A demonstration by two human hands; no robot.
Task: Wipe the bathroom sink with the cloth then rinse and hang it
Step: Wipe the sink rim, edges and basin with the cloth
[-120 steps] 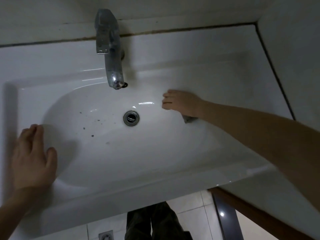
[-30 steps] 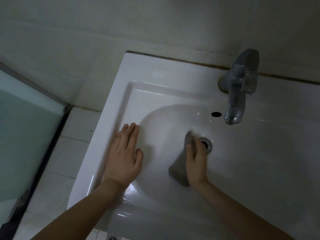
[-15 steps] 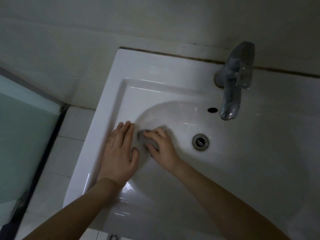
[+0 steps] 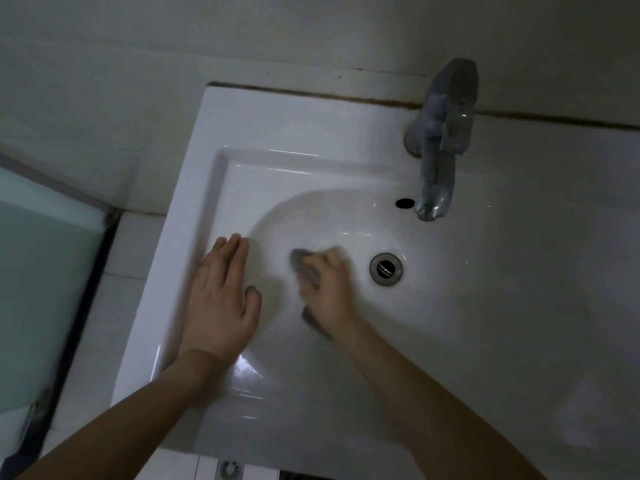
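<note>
Down on the left slope of the sink [image 4: 242, 116] bowl: grey cloth [image 4: 304, 268], pinned against the white porcelain by the right hand [image 4: 327, 289]. Fingers bent over it and holding it, but pretty smeared by blur, so can't make out the exact grip. Bit of cloth poking out past the fingertips, another bit sticking out under the heel of the palm. Sitting just left of the metal drain [image 4: 386, 269], not touching it.

Over on the flat left ledge, right at the lip of the bowl: left hand [image 4: 221, 299], palm down, fingers straight and together, thumb out to the side. Holding nothing, just resting on the porcelain. Close to the cloth but apart from it.

Up at the back: chrome faucet [image 4: 438, 150], spout reaching out over the bowl. Small dark overflow hole [image 4: 404, 203] just left of the spout tip. Dark grimy line of sealant [image 4: 311, 92] along the joint between sink and wall.

Off to the left: frosted greenish glass panel [image 4: 41, 271] with a dark frame, pale tiles between it and the sink. Down past the front edge: round floor drain [image 4: 229, 469] peeking out. Pretty dim lighting all round, plus a few shiny highlights on the rim near the left wrist.
</note>
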